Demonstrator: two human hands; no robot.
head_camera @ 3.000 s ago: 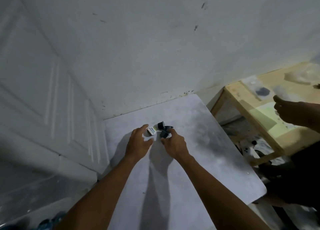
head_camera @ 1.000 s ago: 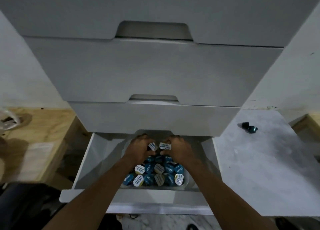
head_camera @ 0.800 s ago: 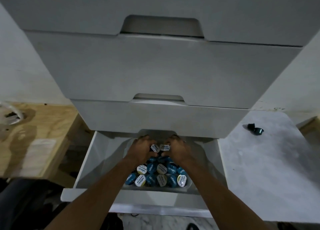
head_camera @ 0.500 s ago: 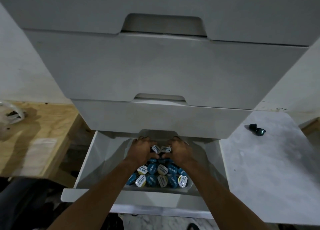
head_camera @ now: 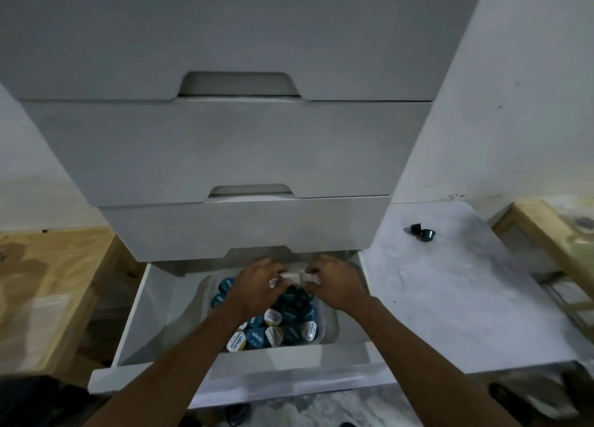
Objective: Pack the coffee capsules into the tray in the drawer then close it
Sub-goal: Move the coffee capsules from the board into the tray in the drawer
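A wooden desk (head_camera: 54, 275) fills the left edge, its top bare where it shows. Next to it stands a grey drawer unit (head_camera: 225, 143), its upper fronts shut and each with a cut-out grip along the top. The bottom drawer (head_camera: 151, 323) is pulled out toward the person. Inside it, right of the middle, sits a clear tray (head_camera: 331, 323) packed with capsules (head_camera: 273, 330). Most have blue lids and a few have white lids with print, and they lie close together, lids up, in the near part of the tray.

Both forearms reach in over the drawer's front. The left hand (head_camera: 257, 290) hovers over the far left part of the tray with its fingers curled. The right hand (head_camera: 339, 286) is just beside it over the far right part, also curled. The two hands nearly meet, and between their fingertips they pinch the held capsules (head_camera: 294, 277). These show as a white blur above the packed ones. How many each hand has cannot be told.

Right of the drawer unit is a white desk (head_camera: 450, 298) with a mottled top. Near its far left corner lie two loose capsules (head_camera: 423, 233), dark, touching each other, well apart from the tray. A second wooden desk (head_camera: 543, 230) shows at the right edge.
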